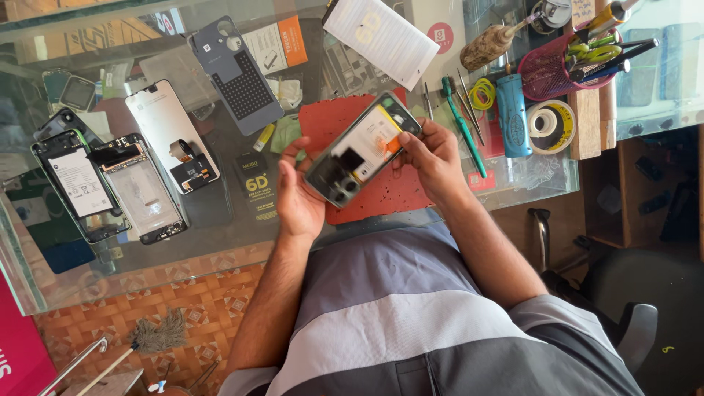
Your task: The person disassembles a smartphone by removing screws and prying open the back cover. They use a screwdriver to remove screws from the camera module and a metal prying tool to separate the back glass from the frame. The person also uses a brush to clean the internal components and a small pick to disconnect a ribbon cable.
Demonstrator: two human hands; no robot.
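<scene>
Both my hands hold an opened phone (361, 149) with its back off, so the battery and camera module show. It is tilted over a red work mat (381, 192) on the glass table (220, 242). My left hand (297, 192) grips the phone's camera end. At the other end, my right hand (433, 158) has its fingers along the edge.
Two more opened phones (77, 183) (143, 187), a white display panel (170, 133) and a grey back cover (238, 73) lie to the left. On the right are a green screwdriver (463, 126), tweezers, a blue cylinder (513, 116), a tape roll (548, 125) and a pink mesh tool cup (550, 73).
</scene>
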